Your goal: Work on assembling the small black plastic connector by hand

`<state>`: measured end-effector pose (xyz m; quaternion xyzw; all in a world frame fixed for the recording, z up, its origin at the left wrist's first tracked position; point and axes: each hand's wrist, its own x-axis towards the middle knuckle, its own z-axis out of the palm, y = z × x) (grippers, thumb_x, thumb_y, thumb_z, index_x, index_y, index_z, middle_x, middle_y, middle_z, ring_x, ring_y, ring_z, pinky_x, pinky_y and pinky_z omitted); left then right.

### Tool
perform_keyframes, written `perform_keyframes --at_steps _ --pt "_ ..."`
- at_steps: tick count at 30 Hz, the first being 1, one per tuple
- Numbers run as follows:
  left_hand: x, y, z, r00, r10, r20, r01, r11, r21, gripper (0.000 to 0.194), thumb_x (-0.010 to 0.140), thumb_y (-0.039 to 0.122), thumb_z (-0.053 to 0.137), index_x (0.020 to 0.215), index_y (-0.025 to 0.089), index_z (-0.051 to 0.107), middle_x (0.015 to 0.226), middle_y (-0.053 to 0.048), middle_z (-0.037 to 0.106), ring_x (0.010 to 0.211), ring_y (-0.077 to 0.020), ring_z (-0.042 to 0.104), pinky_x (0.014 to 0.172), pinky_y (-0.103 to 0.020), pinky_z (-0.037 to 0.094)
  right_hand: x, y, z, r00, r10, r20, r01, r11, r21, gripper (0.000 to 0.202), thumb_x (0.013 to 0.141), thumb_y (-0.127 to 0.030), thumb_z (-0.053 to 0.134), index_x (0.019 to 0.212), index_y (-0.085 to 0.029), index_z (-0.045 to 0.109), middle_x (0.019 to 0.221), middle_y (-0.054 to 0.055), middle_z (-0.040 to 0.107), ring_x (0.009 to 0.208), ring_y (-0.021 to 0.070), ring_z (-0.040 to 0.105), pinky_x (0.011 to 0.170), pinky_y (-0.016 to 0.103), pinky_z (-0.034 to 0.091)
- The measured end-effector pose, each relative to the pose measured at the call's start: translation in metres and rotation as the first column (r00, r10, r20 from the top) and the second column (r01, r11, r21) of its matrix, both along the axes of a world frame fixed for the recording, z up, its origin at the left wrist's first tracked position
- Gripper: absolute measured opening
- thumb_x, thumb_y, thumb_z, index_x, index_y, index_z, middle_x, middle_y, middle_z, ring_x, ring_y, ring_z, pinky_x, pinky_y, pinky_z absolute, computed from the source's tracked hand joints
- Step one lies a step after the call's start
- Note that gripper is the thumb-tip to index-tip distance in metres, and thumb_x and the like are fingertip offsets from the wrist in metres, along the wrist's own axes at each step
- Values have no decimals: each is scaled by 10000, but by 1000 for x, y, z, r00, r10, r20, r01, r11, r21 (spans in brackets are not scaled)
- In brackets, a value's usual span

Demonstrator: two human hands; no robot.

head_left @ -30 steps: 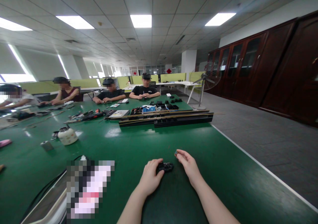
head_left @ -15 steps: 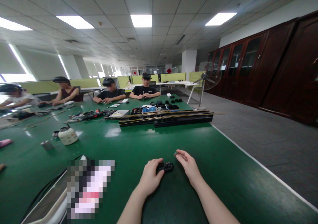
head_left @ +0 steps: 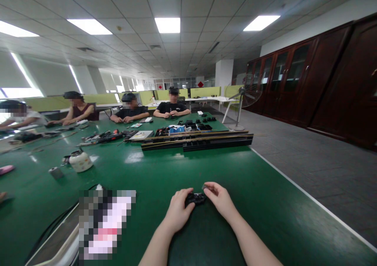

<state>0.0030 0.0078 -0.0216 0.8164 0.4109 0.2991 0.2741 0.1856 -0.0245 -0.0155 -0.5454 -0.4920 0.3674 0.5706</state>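
The fingers of my left hand are closed on a small black device, the thumb at its near side and the other fingertips at its far left edge; the device lies low at the green worktop, its upper face showing fine metallic detail too small to identify. The thumb and index finger of my right hand are pinched together on a small grey piece, held just above the right far edge of the device; whether the two touch I cannot tell. To the left of my forearms lie a pale-framed flat object, partly masked by pixelation, and a black cable. Farther out on that side are a grey cylinder and, near it, a white patterned jar. Beyond my hands, long black channels extend across the worktop with thin yellowish rods lying along them; behind these are blue packaging and assorted black parts. Four people sit at the far and left parts of the worktop, and a standing fan is on the floor to the right.
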Motion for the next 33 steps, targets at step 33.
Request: perform_keyframes --at_steps 33 --pt "0 0 1 999 -1 -51 3 999 34 392 739 179 555 1129 216 574 1126 -64 614 1061 -237 524 936 -379 383 -9 -15 17 792 161 589 -165 985 -47 157 755 -218 569 892 -224 648 1012 47 659 994 210 559 909 352 400"
